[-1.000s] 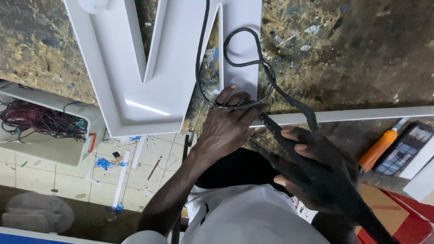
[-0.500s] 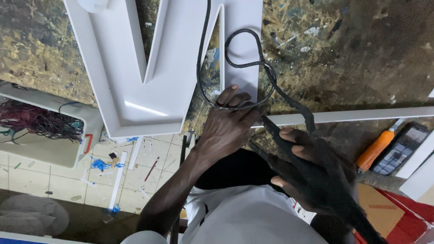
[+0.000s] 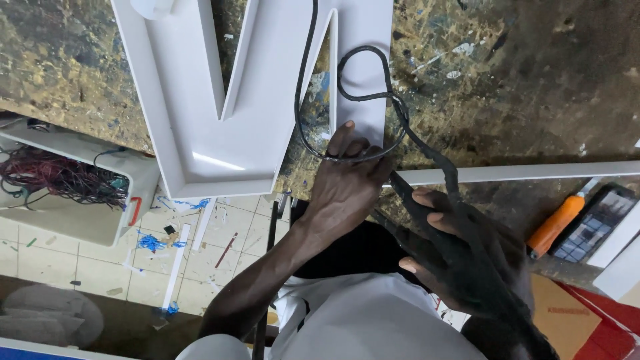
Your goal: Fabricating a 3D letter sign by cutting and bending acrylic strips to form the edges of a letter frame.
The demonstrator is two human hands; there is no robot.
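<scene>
Two hands on black cable (image 3: 373, 100): left hand (image 3: 347, 190) fingers pressing its loop onto white letter shell (image 3: 200, 113), right hand (image 3: 460, 260) curled round a dark tool. Risk: loop springing free, snagging shell edge. Paint-spattered workbench (image 3: 520, 87); tiled floor (image 3: 87, 260), wire bin (image 3: 60, 193) below.

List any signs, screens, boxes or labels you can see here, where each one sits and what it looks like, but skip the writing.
White sign letter: on the paint-spattered workbench, upper left; hollow V-shaped tray with raised rims.
Dark screen device: right edge of the bench beside an orange-handled tool; flat, black, glossy.
White bin: below the bench at left; open, full of red and dark wires.
Brown cardboard: lower right; flat panel with red edging.
</scene>
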